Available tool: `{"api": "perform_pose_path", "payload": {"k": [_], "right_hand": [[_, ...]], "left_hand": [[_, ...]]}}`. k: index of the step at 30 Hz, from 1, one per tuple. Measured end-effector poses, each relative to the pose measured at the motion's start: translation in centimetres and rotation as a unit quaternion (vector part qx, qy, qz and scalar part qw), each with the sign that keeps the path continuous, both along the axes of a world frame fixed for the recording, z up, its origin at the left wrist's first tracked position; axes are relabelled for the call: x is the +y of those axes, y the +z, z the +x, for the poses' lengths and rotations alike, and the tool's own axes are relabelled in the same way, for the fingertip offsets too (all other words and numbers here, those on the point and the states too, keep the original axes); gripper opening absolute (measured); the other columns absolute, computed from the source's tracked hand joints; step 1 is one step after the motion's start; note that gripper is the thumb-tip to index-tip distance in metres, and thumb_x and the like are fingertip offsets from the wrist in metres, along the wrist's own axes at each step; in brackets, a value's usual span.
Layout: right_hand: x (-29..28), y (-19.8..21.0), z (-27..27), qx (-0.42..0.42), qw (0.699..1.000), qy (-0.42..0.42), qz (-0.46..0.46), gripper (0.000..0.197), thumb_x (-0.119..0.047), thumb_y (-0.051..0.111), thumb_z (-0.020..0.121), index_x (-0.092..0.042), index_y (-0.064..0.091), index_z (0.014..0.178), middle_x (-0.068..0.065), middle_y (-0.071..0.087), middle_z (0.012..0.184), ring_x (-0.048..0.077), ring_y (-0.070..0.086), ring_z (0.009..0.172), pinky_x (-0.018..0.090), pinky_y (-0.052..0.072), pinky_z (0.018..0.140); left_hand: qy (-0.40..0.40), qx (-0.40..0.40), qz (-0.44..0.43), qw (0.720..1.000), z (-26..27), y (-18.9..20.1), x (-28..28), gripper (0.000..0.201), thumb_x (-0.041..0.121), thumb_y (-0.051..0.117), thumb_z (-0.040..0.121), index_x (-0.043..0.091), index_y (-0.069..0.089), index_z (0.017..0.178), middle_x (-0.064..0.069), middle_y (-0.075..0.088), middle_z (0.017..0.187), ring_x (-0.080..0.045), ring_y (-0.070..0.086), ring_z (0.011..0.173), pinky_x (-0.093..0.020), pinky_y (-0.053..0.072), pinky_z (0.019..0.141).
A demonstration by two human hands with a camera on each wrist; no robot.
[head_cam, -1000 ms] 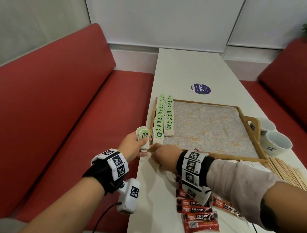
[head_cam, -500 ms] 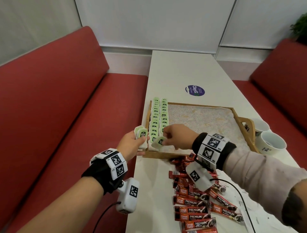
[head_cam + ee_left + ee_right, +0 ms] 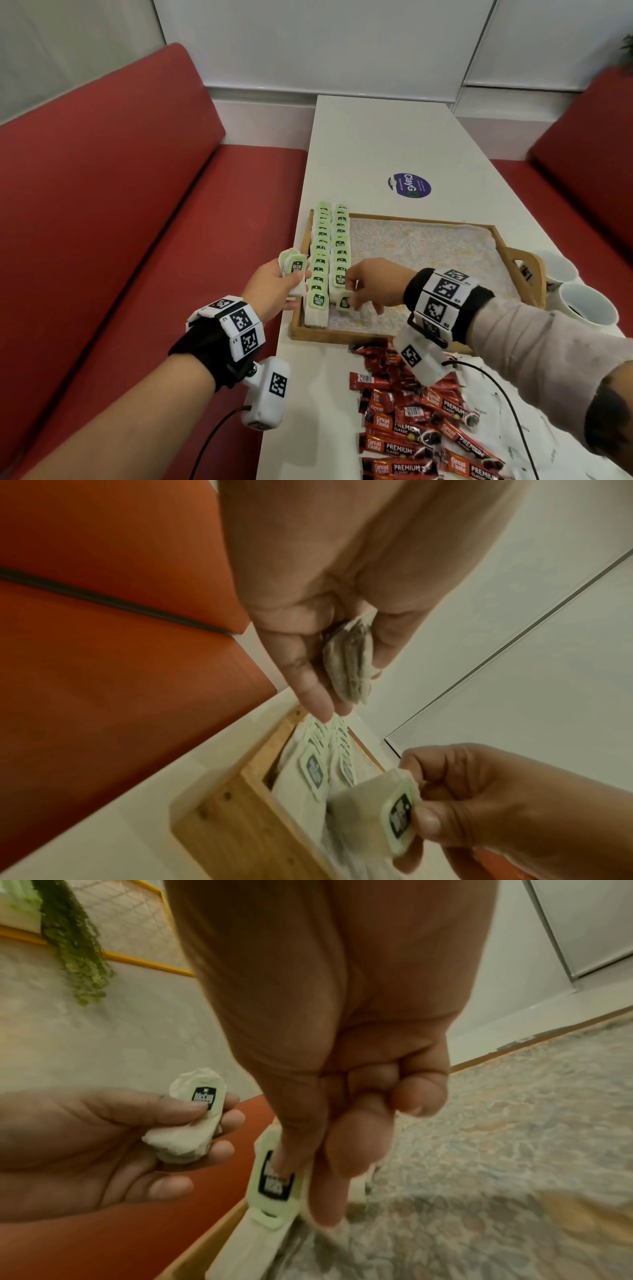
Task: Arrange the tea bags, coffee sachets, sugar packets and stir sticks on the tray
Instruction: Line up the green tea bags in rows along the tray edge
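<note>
A wooden tray (image 3: 404,337) with a patterned liner lies on the white table. Two rows of green-tagged tea bags (image 3: 323,253) run along its left side. My left hand (image 3: 277,287) hovers just left of the tray and grips a small bunch of tea bags (image 3: 294,270) (image 3: 349,664) (image 3: 192,1123). My right hand (image 3: 368,286) is over the tray's near left part and pinches one tea bag (image 3: 343,303) (image 3: 274,1180) (image 3: 383,818) at the near end of the second row. Red coffee sachets (image 3: 418,425) lie in a heap on the table in front of the tray.
Two white mugs (image 3: 582,301) stand right of the tray's handle. A round blue sticker (image 3: 409,185) is on the table beyond the tray. Red bench seats flank the table on both sides. A cable (image 3: 507,404) trails from my right wrist across the sachets.
My right hand took one tea bag from the left hand's bunch and carried it right and down onto the tray at the second row's near end. The left hand stayed put.
</note>
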State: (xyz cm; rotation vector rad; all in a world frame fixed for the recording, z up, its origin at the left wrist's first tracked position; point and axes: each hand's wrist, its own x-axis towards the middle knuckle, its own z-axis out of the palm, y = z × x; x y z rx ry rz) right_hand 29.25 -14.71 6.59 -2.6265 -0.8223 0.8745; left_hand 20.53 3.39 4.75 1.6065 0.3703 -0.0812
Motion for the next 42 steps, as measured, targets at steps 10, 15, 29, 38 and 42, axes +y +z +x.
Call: {"api": "perform_pose_path", "payload": {"k": [10, 15, 29, 38, 42], "right_hand": [[1.3, -1.1, 3.0, -0.013, 1.000, -0.017, -0.015, 0.018, -0.022, 0.060, 0.093, -0.015, 0.056, 0.077, -0.002, 0.065, 0.072, 0.007, 0.051, 0.050, 0.018, 0.042, 0.052], [1.8, -1.6, 3.5, -0.037, 0.998, -0.027, -0.031, 0.016, -0.026, 0.063, 0.091, -0.010, 0.065, 0.090, 0.000, 0.066, 0.080, 0.008, 0.054, 0.062, 0.021, 0.042, 0.060], [1.6, -2.1, 3.5, -0.084, 0.995, -0.040, -0.029, 0.022, -0.029, 0.066, 0.088, -0.009, 0.066, 0.096, 0.004, 0.064, 0.089, 0.017, 0.054, 0.081, 0.027, 0.041, 0.068], [2.3, 0.8, 2.8, -0.086, 0.974, -0.072, 0.199, 0.017, -0.031, 0.061, 0.090, -0.014, 0.062, 0.092, 0.003, 0.065, 0.089, 0.015, 0.056, 0.075, 0.034, 0.049, 0.071], [2.9, 1.4, 1.8, -0.084, 0.962, -0.078, 0.247, 0.012, -0.028, 0.070, 0.084, -0.023, 0.060, 0.082, 0.000, 0.065, 0.087, 0.013, 0.059, 0.077, 0.029, 0.049, 0.071]], "left_hand": [[0.007, 0.006, 0.000, 1.000, 2.4, -0.8, 0.1, 0.018, 0.009, 0.046, 0.098, 0.017, 0.059, 0.109, 0.003, 0.067, 0.099, -0.013, 0.064, 0.085, -0.028, 0.053, 0.065], [0.013, 0.014, -0.010, 1.000, 2.9, -1.2, -0.1, 0.020, 0.009, 0.046, 0.098, 0.024, 0.060, 0.098, 0.004, 0.067, 0.098, -0.015, 0.063, 0.086, -0.035, 0.054, 0.073], [0.023, 0.007, -0.081, 0.996, 3.1, -0.9, -0.8, 0.018, 0.009, 0.041, 0.100, 0.016, 0.046, 0.117, -0.002, 0.064, 0.096, -0.015, 0.065, 0.081, -0.023, 0.057, 0.062], [-0.009, -0.006, -0.110, 0.994, 3.1, -0.8, -1.1, 0.028, 0.004, 0.043, 0.098, 0.008, 0.045, 0.126, -0.010, 0.063, 0.110, -0.015, 0.069, 0.087, -0.025, 0.059, 0.069], [-0.015, -0.021, -0.109, 0.994, 3.0, -0.9, -1.2, 0.033, 0.000, 0.050, 0.095, 0.007, 0.047, 0.127, -0.013, 0.064, 0.111, -0.017, 0.070, 0.087, -0.025, 0.057, 0.065]]}}
